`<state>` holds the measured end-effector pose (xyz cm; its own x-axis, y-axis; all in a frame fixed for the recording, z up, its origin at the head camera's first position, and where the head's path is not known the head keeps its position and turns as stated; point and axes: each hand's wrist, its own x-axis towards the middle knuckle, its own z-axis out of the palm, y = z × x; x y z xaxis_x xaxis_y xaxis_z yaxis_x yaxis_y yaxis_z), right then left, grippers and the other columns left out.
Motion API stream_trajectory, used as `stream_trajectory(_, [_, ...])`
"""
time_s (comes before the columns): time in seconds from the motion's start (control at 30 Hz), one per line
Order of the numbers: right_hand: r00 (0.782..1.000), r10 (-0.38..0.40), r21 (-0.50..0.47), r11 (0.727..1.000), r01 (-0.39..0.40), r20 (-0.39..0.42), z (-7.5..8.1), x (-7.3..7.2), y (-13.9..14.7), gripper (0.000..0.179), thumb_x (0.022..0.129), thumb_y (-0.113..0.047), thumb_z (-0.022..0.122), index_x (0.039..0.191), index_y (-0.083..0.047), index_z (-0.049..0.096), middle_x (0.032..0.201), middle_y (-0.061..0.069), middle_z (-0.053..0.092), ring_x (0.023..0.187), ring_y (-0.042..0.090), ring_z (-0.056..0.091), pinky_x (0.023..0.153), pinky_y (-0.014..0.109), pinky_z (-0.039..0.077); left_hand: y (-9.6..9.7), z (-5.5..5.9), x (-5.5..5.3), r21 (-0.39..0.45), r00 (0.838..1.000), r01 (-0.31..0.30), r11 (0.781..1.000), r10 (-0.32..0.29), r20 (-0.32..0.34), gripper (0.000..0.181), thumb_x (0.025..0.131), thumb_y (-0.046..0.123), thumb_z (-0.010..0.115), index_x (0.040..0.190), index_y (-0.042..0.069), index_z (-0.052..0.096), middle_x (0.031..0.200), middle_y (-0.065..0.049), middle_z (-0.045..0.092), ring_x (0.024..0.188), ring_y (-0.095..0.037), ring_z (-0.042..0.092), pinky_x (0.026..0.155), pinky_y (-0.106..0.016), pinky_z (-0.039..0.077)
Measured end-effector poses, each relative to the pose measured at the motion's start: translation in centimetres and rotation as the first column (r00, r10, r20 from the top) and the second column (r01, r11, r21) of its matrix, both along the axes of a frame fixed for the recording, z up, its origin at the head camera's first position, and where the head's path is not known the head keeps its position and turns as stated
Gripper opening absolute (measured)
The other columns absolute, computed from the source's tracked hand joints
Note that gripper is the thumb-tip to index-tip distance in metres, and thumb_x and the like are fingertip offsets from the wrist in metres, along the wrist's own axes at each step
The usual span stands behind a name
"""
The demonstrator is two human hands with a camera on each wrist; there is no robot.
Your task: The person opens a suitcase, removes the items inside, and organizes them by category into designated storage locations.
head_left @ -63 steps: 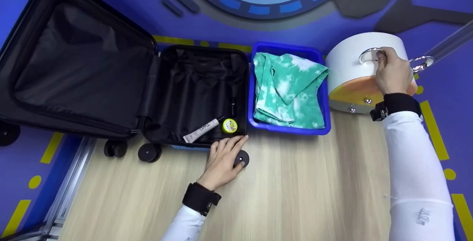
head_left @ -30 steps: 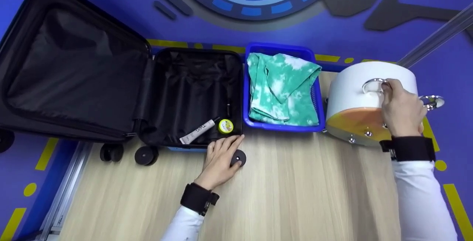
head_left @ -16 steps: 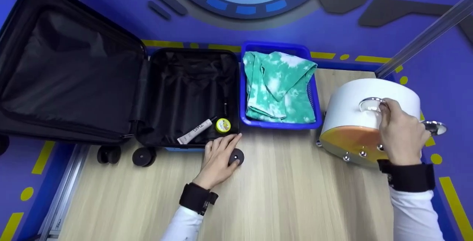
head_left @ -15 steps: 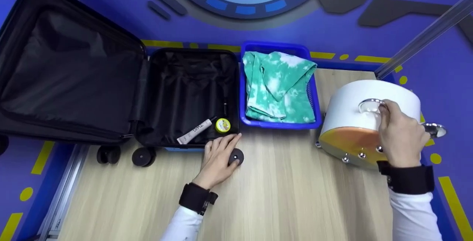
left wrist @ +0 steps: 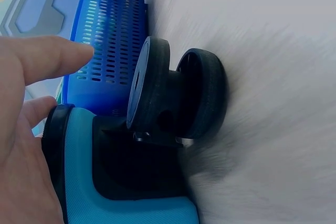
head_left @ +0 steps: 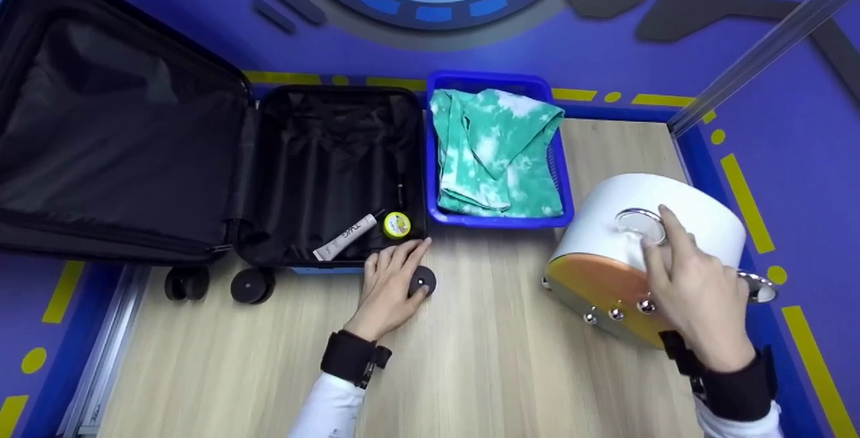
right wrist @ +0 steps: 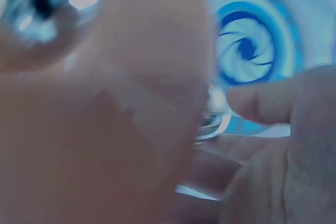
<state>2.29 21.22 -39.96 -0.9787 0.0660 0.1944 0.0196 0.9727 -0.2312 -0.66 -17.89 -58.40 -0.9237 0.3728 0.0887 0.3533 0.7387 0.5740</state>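
A black-lined suitcase point(head_left: 336, 169) lies unfolded at the left, its lid raised. My left hand point(head_left: 390, 287) rests on its near edge with fingers fairly straight over the rim, the thumb beside a black wheel point(left wrist: 157, 87). A white rounded case point(head_left: 699, 216) stands at the right, with chrome loop handles and an orange-yellow face bearing round chrome studs. At its chrome handle point(head_left: 638, 213) is my right hand point(head_left: 699, 290), index finger extended and thumb apart from it. The right wrist view shows the thumb and fingers spread near the handle.
Inside the suitcase lie a pale tube point(head_left: 346, 238), a small yellow-green round container point(head_left: 396, 225) and a thin black item point(head_left: 401, 193). A blue basket point(head_left: 500, 222) between suitcase and case holds a folded green-and-white cloth point(head_left: 497, 156). Blue walls bound the back and sides.
The white case has come nearer and turned, away from the back wall. My right hand has loosened from the handle, its index finger now straightened. My left hand has stayed on the suitcase edge.
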Motion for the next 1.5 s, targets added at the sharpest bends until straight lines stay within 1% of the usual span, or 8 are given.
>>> stream_trajectory(0.13, [0.989, 0.086, -0.062, 0.995, -0.079, 0.119, 0.5, 1.7, -0.9, 0.074, 0.103, -0.027, 0.063, 0.163, -0.005, 0.026, 0.138, 0.045, 0.05, 0.088, 0.067, 0.061, 0.06, 0.073, 0.05, 0.2, 0.0, 0.0, 0.003, 1.0, -0.005, 1.0, 0.005, -0.006, 0.081, 0.089, 0.022, 0.079, 0.161, 0.019, 0.041, 0.154, -0.004, 0.047, 0.131, -0.03, 0.044, 0.107, -0.054, 0.027])
stream_trajectory(0.2, [0.986, 0.12, -0.091, 0.99, -0.11, 0.116, 0.4, 2.6, -1.4, 0.08, 0.101, -0.024, 0.067, 0.164, -0.005, 0.022, 0.152, 0.04, 0.039, 0.108, 0.068, 0.056, 0.072, 0.076, 0.049, 0.3, -0.1, 0.1, 0.005, 1.0, -0.007, 1.0, 0.007, -0.004, 0.081, 0.089, 0.022, 0.079, 0.161, 0.019, 0.041, 0.154, -0.003, 0.047, 0.131, -0.03, 0.044, 0.108, -0.054, 0.027])
stream_trajectory(0.33, [0.986, 0.157, -0.168, 0.975, -0.146, 0.055, 0.1, 4.5, -2.7, 0.08, 0.099, -0.018, 0.07, 0.164, -0.009, 0.026, 0.167, 0.027, 0.025, 0.117, 0.063, 0.055, 0.079, 0.076, 0.047, 0.5, -0.1, 0.1, 0.005, 1.0, -0.009, 1.0, 0.009, 0.002, 0.081, 0.089, 0.022, 0.079, 0.16, 0.019, 0.042, 0.154, -0.003, 0.047, 0.132, -0.03, 0.043, 0.108, -0.054, 0.026])
stream_trajectory(0.67, [0.973, 0.231, -0.393, 0.897, -0.202, 0.028, 0.1, 7.5, -7.3, 0.068, 0.095, -0.012, 0.074, 0.157, -0.013, 0.045, 0.174, 0.001, 0.017, 0.143, 0.042, 0.043, 0.104, 0.073, 0.039, 0.4, -0.1, -0.2, -0.006, 1.0, -0.027, 1.0, 0.027, 0.003, 0.082, 0.089, 0.023, 0.079, 0.161, 0.021, 0.041, 0.154, -0.004, 0.047, 0.132, -0.032, 0.043, 0.111, -0.057, 0.025])
stream_trajectory(0.83, [0.917, 0.393, -0.402, 0.831, -0.385, -0.067, -1.3, 7.7, -9.8, 0.072, 0.092, -0.012, 0.076, 0.157, -0.01, 0.045, 0.172, 0.013, 0.019, 0.151, 0.046, 0.03, 0.116, 0.078, 0.007, 0.4, -0.1, -0.3, 0.002, 0.999, -0.032, 0.999, 0.032, 0.002, 0.082, 0.089, 0.023, 0.079, 0.161, 0.02, 0.041, 0.154, -0.004, 0.047, 0.132, -0.032, 0.043, 0.11, -0.057, 0.025])
stream_trajectory(0.97, [0.901, 0.429, -0.417, 0.808, -0.416, -0.068, -1.8, 8.0, -10.7, 0.071, 0.093, -0.017, 0.077, 0.156, -0.013, 0.045, 0.172, 0.015, 0.02, 0.156, 0.048, 0.013, 0.111, 0.08, -0.011, 0.6, -0.2, -0.3, 0.001, 1.0, -0.015, 1.0, 0.015, 0.018, 0.082, 0.09, 0.023, 0.078, 0.162, 0.021, 0.04, 0.154, -0.005, 0.047, 0.132, -0.033, 0.043, 0.111, -0.057, 0.025])
stream_trajectory(1.23, [0.862, 0.456, -0.437, 0.744, -0.505, -0.221, -1.9, 7.9, -12.4, 0.064, 0.095, -0.029, 0.076, 0.151, -0.009, 0.053, 0.168, 0.022, 0.027, 0.151, 0.053, 0.025, 0.108, 0.086, 0.001, 0.4, 0.0, -0.1, -0.027, 0.999, -0.051, 0.998, 0.051, -0.012, 0.083, 0.089, 0.023, 0.08, 0.161, 0.022, 0.04, 0.153, -0.004, 0.047, 0.132, -0.034, 0.043, 0.112, -0.059, 0.023])
stream_trajectory(1.5, [0.853, 0.37, -0.374, 0.782, -0.499, -0.367, -3.1, 7.0, -13.2, 0.051, 0.104, -0.04, 0.063, 0.137, -0.001, 0.064, 0.163, 0.023, 0.037, 0.146, 0.05, 0.038, 0.108, 0.077, 0.026, 0.7, -0.3, 0.0, -0.032, 0.999, -0.046, 0.998, 0.045, -0.013, 0.083, 0.089, 0.022, 0.08, 0.161, 0.023, 0.04, 0.152, -0.004, 0.048, 0.132, -0.035, 0.043, 0.112, -0.061, 0.023])
